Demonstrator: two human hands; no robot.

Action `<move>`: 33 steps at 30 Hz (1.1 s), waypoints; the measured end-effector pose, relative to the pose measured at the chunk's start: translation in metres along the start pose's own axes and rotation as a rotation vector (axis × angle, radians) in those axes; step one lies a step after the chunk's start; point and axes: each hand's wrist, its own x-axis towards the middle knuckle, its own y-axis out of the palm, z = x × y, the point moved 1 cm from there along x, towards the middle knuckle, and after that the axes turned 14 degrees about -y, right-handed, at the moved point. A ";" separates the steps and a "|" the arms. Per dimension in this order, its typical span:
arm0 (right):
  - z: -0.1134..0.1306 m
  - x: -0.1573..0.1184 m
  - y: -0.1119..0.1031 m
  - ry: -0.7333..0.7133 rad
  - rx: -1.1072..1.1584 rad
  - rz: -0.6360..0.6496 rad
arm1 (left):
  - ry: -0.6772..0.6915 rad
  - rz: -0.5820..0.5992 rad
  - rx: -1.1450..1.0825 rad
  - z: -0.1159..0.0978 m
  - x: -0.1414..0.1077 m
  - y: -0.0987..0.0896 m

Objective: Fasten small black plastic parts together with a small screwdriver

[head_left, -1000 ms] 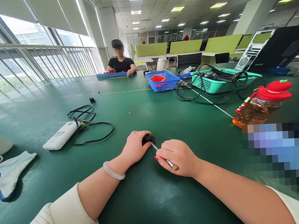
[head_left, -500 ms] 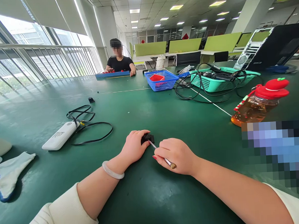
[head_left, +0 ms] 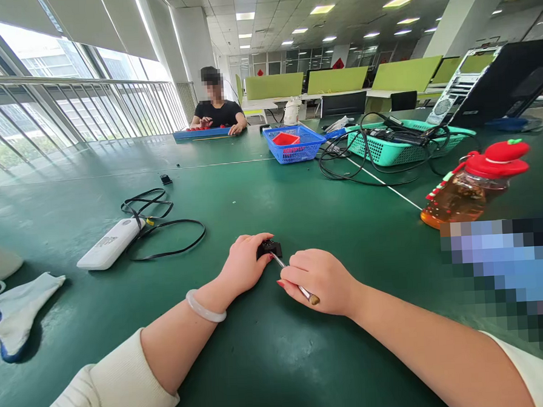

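Observation:
A small black block-like part (head_left: 276,249) rests on the green table (head_left: 245,387), and my left hand (head_left: 245,262) curls around its left side, fingers and thumb pinching it. Part of the block is hidden by those fingers. My right hand (head_left: 318,280) is closed around a slim screwdriver (head_left: 307,295) with a metal shaft and a brownish handle end. The shaft slants up and left, and its tip meets the near side of the block beside my left thumb.
Left are a white power bank (head_left: 111,243), its black cable (head_left: 183,252), a small black piece (head_left: 166,180) and a glove (head_left: 29,310). Right stands a red-lidded bottle (head_left: 471,196). Beyond are a blue basket (head_left: 294,154), a green basket (head_left: 396,155) with cables, and a seated person (head_left: 219,112).
My hands, the screwdriver and the block have barely moved. Across the table, the person has raised one hand over the blue tray and shifted the other slightly left.

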 end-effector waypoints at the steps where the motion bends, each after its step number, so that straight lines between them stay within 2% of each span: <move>1: 0.000 0.000 0.000 -0.004 -0.001 -0.009 | -0.003 0.001 -0.001 0.000 0.000 0.000; 33: -0.001 -0.001 -0.001 -0.003 -0.016 -0.052 | -0.023 0.001 0.004 -0.002 0.000 -0.001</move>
